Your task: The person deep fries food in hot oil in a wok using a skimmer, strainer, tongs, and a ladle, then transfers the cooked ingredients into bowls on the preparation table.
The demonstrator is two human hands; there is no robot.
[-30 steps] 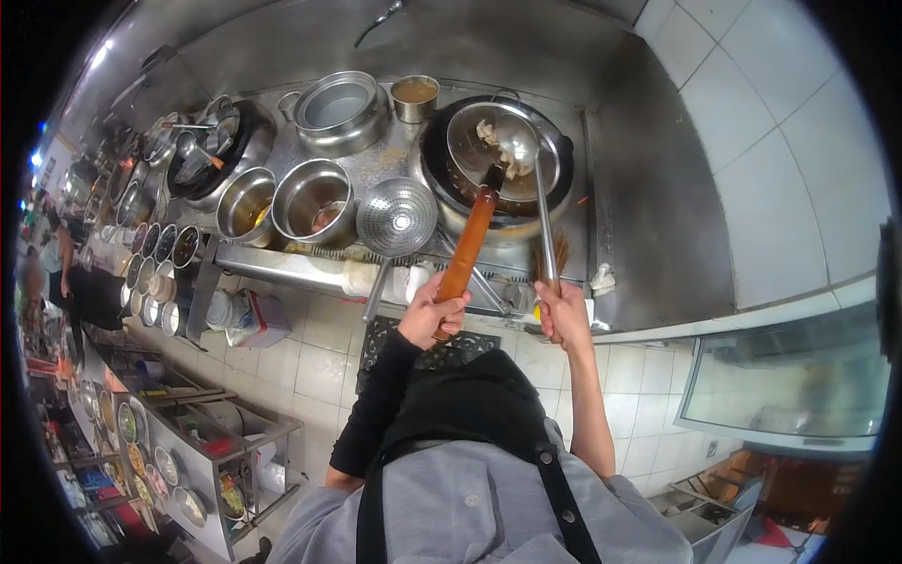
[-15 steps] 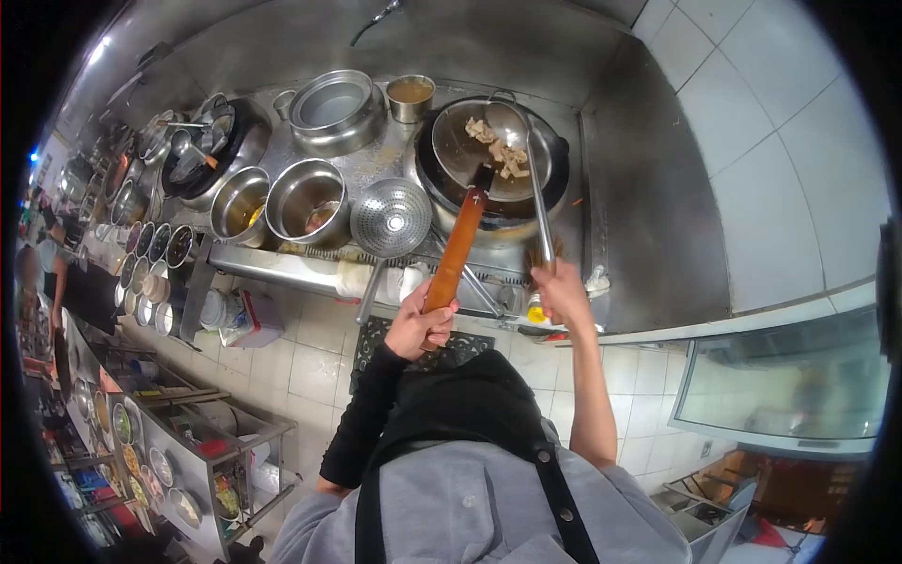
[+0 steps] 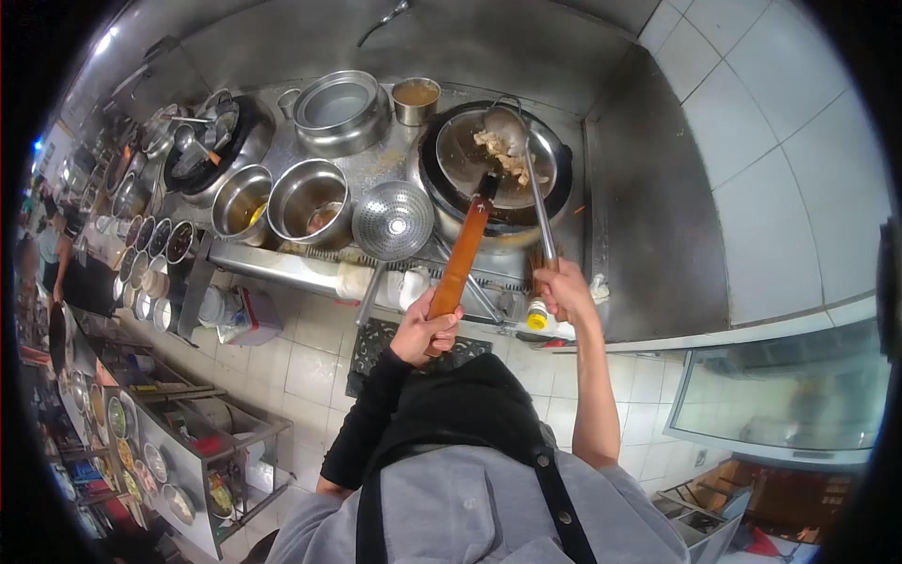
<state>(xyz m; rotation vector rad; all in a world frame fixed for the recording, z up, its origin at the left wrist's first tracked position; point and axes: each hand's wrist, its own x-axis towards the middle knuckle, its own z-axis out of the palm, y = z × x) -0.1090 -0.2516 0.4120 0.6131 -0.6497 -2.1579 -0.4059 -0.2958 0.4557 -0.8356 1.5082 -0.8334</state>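
Observation:
My left hand (image 3: 426,331) is wrapped round the orange-brown wooden handle of a wok (image 3: 456,150), which sits over the burner ring at the right of the range. Pale cooked meat pieces (image 3: 516,173) lie in the wok. In my right hand (image 3: 565,293) is the long metal handle of a ladle (image 3: 507,129); its bowl rests among the meat near the far side of the wok. A bottle with a yellow cap (image 3: 536,315) stands just below my right hand at the range's front edge.
Left of the wok are a perforated strainer (image 3: 393,216), two deep steel pots (image 3: 308,202) and a wide lidded-looking pot (image 3: 338,113). A small pot of brown liquid (image 3: 415,98) stands behind. Farther left is another wok (image 3: 193,164), with several seasoning containers (image 3: 161,235) below it.
The meat has shifted slightly in the wok and the ladle bowl has moved a little within it. Both hands keep their grips; the whole view has shifted slightly.

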